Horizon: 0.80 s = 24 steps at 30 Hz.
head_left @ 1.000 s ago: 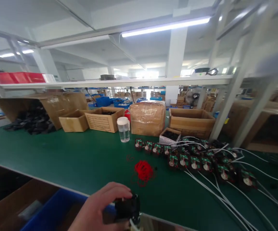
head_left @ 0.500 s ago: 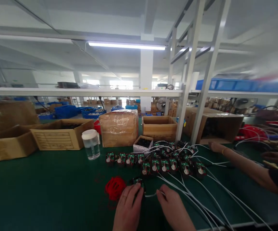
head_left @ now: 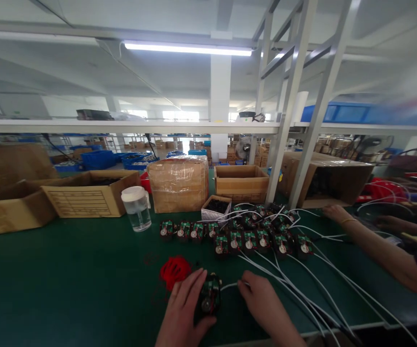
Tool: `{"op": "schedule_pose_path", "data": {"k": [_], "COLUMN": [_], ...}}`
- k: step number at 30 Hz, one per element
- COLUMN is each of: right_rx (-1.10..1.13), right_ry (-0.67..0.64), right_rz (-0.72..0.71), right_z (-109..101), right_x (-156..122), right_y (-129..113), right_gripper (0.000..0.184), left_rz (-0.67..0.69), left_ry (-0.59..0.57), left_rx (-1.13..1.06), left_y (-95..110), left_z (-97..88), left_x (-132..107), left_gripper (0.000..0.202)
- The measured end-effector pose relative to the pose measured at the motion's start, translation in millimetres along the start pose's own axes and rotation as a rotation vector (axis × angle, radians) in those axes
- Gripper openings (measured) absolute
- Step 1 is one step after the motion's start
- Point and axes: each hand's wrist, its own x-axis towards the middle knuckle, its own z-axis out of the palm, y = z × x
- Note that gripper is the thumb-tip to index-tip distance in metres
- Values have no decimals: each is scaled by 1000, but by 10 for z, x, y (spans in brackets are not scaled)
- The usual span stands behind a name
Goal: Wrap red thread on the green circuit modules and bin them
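Note:
My left hand (head_left: 183,308) curls round a small black module with a green circuit board (head_left: 209,296) on the green table (head_left: 67,279), near the front edge. My right hand (head_left: 262,303) lies just right of it, fingers pinched on the white cable (head_left: 230,286) that leaves the module. A bundle of red wire (head_left: 174,270) lies just beyond my left hand. Rows of several like modules (head_left: 237,236) with white cables sit farther back.
A clear jar with a white lid (head_left: 136,208) stands mid-table. Cardboard boxes (head_left: 178,183) line the back, with a small white box of black parts (head_left: 215,207). Another person's arm (head_left: 374,250) reaches in from the right. White cables (head_left: 320,289) trail to the front right.
The view swung right from a blue bin at the table's edge. My left hand brought the module onto the table and turned its board up; my right hand joined it at the cable.

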Motion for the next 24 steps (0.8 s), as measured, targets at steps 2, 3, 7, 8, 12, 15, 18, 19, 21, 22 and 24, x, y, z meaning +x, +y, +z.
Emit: {"op": "schedule_pose_path", "data": {"k": [2, 3, 7, 8, 12, 15, 18, 19, 21, 22, 24], "right_rx": [-32, -43, -89, -105, -180, -239, -294, -315, -359, -382, -421], "right_ry": [37, 53, 102, 107, 77, 56, 66, 73, 91, 103, 127], "right_rz": [-15, -17, -43, -58, -160, -244, -327, -356, -409, -431, -467], "right_z": [-44, -64, -131, -147, -212, -234, -203, -182, -136, -116, -91], "right_x": [92, 146, 385, 438, 572, 602, 624, 635, 661, 672, 683], "right_y": [-2, -8, -19, -14, 24, 22, -17, -32, -50, -53, -43], "right_gripper": [25, 24, 21, 20, 12, 9, 12, 15, 19, 20, 21], "left_rz": [-13, -18, -2, 5, 15, -2, -8, 4, 61, 98, 165], "left_ry": [-35, -33, -15, -20, -28, -8, 32, 51, 93, 112, 136], "left_rx": [-55, -72, -70, -63, -31, 8, 58, 78, 130, 159, 216], "left_y": [19, 23, 16, 15, 39, 72, 74, 62, 24, 0, -43], "left_z": [32, 71, 248, 269, 263, 266, 313, 330, 360, 371, 388], "left_x": [80, 119, 259, 286, 343, 348, 369, 379, 394, 395, 383], "left_gripper": [81, 79, 74, 72, 66, 70, 67, 64, 61, 61, 62]}}
